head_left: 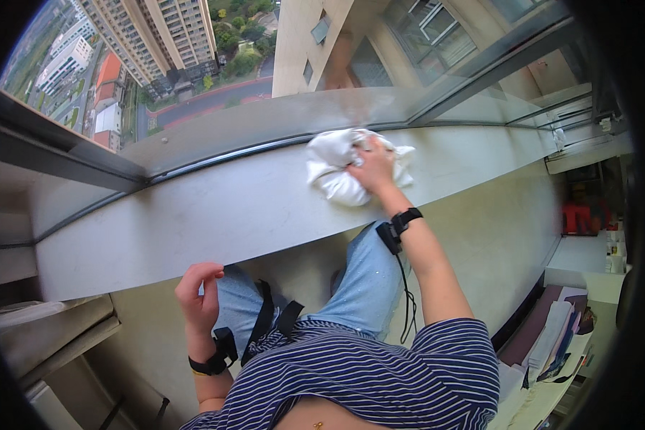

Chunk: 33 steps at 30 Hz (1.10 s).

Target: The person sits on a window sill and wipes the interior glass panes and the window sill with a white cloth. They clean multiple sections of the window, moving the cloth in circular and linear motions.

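Note:
A bunched white cloth (333, 169) lies on the pale window sill (215, 204), against the lower track of the window. My right hand (375, 165) presses down on it and grips its folds; some fingers are blurred or hidden in the fabric. Above the cloth, the window glass (387, 99) shows a faint reflection of the hand and arm. My left hand (199, 290) hangs at the near edge of the sill, fingers loosely curled and holding nothing. Whether it touches the edge I cannot tell.
A grey window frame post (75, 153) rises at the left. My knees are under the sill's front edge. A black cable (407, 306) dangles from the right wrist strap (407, 219). Folded clothes (551, 328) sit on a shelf at right, near a red stool (578, 217).

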Motion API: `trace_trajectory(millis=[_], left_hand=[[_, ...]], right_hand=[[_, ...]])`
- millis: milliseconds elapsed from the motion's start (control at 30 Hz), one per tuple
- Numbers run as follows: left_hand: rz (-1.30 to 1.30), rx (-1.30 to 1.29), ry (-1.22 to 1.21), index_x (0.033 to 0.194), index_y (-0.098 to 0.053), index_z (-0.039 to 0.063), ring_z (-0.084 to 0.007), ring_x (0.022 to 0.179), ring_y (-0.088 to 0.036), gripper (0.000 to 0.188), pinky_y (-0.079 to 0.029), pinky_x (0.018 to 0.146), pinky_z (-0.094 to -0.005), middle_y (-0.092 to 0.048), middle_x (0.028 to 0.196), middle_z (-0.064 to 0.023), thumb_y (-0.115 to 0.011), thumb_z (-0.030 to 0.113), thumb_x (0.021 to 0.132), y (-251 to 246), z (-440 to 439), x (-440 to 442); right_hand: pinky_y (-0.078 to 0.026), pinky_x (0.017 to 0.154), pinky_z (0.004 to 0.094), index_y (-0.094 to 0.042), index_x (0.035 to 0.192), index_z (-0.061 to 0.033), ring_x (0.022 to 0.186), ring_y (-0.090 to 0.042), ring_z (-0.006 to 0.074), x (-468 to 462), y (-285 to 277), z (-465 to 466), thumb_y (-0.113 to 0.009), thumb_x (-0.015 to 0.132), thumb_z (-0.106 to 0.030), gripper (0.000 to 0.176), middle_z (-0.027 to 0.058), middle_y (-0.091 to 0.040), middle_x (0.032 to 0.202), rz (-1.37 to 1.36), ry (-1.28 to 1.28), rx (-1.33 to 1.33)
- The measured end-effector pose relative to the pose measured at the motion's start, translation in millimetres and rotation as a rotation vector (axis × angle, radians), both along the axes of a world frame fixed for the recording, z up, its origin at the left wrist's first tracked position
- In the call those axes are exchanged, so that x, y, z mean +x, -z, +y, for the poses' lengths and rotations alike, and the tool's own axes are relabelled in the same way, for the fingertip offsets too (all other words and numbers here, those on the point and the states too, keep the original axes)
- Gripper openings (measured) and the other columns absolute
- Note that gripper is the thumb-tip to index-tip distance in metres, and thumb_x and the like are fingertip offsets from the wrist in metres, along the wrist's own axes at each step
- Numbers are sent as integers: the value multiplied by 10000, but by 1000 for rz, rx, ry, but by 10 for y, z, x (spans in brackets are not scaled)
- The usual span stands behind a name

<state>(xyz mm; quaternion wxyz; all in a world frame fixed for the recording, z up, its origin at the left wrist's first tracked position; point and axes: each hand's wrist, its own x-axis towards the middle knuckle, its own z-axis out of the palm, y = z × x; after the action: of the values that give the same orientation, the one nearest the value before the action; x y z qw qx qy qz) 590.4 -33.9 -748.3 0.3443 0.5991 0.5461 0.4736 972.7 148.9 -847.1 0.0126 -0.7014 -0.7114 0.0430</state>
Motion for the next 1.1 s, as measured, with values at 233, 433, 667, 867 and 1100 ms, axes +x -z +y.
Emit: trace_trajectory(millis=[233,433,667,867,1100], left_hand=[[103,26,3,906,-637,-11,-178,722,-619,207,-485,671,-259,-637,814,-111,-493,-130,816,-185,67,324],[134,21,23,898,-640,-10,-195,708,-621,212,-488,651,-269,-643,803,-118,-511,-136,786,-216,192,546],[221,58,63,898,-636,-10,-196,703,-618,212,-487,643,-273,-639,795,-119,-508,-135,784,-307,248,675],[202,11,15,894,-640,-7,-200,694,-620,211,-484,628,-271,-640,794,-118,-513,-132,783,-263,177,601],[186,27,66,899,-645,4,-192,685,-618,217,-478,604,-257,-645,803,-114,-511,-124,785,-239,232,707]], right_hand=[[-504,824,462,-645,1115,-191,1036,-572,335,1318,-324,284,-679,714,-294,415,92,-535,1233,11,451,150],[-450,917,455,-637,1146,-151,1089,-529,348,938,-736,-57,-689,711,-221,444,132,-535,1226,231,48,466],[-185,930,792,-483,1345,-383,1387,-164,453,-949,-278,-417,-699,684,-533,712,107,-233,1523,101,-779,-131],[-426,836,607,-617,1197,-340,1197,-439,381,-393,-159,29,-709,704,-348,502,48,-389,1415,88,-520,14],[-465,893,492,-646,1142,-282,1141,-495,360,1256,-49,129,-676,725,-287,419,73,-468,1327,-22,113,115]])
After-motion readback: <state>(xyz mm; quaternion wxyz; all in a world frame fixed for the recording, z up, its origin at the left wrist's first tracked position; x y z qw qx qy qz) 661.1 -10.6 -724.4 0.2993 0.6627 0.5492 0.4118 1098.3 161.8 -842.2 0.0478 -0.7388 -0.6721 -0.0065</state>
